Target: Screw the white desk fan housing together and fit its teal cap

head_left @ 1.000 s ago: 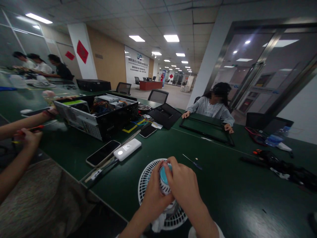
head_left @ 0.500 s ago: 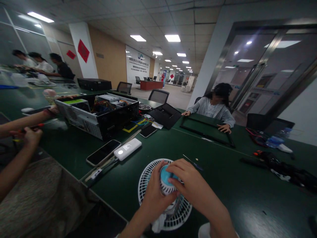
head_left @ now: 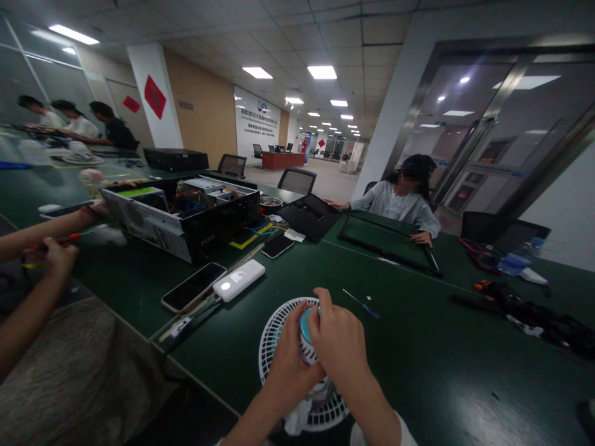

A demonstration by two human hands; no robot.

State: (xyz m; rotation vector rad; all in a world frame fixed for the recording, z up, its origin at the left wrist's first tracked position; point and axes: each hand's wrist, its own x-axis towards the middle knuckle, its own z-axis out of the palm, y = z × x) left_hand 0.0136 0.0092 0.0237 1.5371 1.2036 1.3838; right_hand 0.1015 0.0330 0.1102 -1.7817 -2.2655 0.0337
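A white fan (head_left: 268, 347) lies with its round grille down on the green table, its motor housing pointing up. My left hand (head_left: 290, 365) is wrapped around the white slotted housing. On top sits a round blue cap (head_left: 305, 327), partly covered by fingers. My right hand (head_left: 341, 341) is over the cap's right side, its fingers curled against it and one finger stretched forward. The right fingertips are partly hidden. A thin screwdriver (head_left: 367, 308) lies on the table just beyond my right hand.
An opened computer case (head_left: 186, 217) stands at left, where a co-worker's hands (head_left: 60, 254) hold an orange-handled tool. Phones (head_left: 194, 287) and a white power bank (head_left: 239, 280) lie nearby. Across the table, a person touches a black frame (head_left: 390, 251). Black gear (head_left: 520, 310) lies at right.
My right hand has turned over the blue cap, with its forearm swinging inward and one finger now extended. My left hand stays around the housing. The person opposite has moved one hand off the frame.
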